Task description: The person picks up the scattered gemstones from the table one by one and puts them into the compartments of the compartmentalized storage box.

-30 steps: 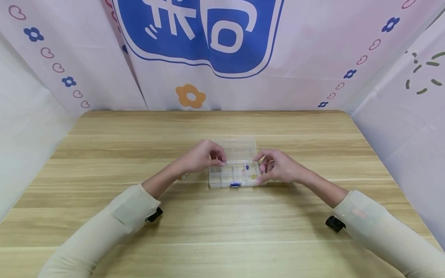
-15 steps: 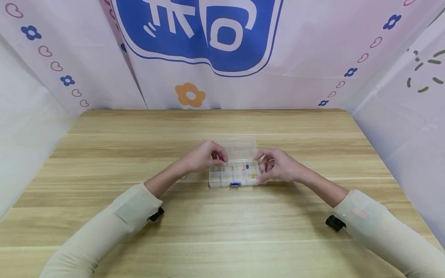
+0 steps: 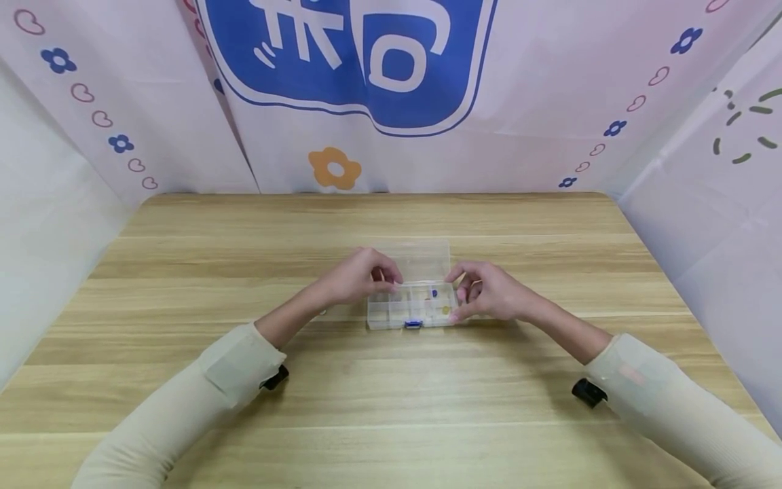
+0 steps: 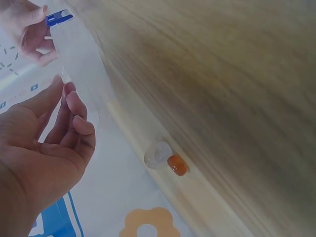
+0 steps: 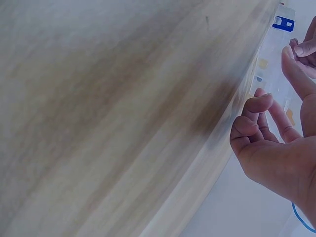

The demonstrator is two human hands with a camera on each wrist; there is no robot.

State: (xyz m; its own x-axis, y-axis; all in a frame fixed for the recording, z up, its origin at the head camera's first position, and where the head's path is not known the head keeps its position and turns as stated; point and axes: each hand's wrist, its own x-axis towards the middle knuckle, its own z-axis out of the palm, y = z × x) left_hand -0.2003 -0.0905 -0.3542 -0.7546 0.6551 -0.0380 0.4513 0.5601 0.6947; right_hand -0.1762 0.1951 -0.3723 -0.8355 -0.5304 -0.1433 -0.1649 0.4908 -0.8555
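Note:
A clear plastic compartment box [image 3: 400, 316] with a blue latch [image 3: 413, 324] rests on the table, its clear lid [image 3: 421, 258] folded back behind it. My right hand [image 3: 491, 292] grips the box's right end, thumb at the front corner and forefinger at the back. Over the left rear compartments is my left hand [image 3: 360, 275], fingers curled and thumb close to the fingertips; I cannot tell what is between them. A blue bead [image 3: 435, 293] and a yellow bead [image 3: 446, 310] lie in right-hand compartments. In the left wrist view, an orange bead [image 4: 177, 165] lies beside clear round beads [image 4: 159, 154].
The wood-grain table [image 3: 366, 407] reaches back to a white cloth [image 3: 519, 163] printed with a blue sign and flowers. Loose beads left of the box are mostly hidden by the left forearm in the head view. Black devices [image 3: 589, 392] sit under both sleeve cuffs.
My left hand has shifted slightly right over the box, and its forearm now covers more of the loose beads. The right hand and the box have stayed in place.

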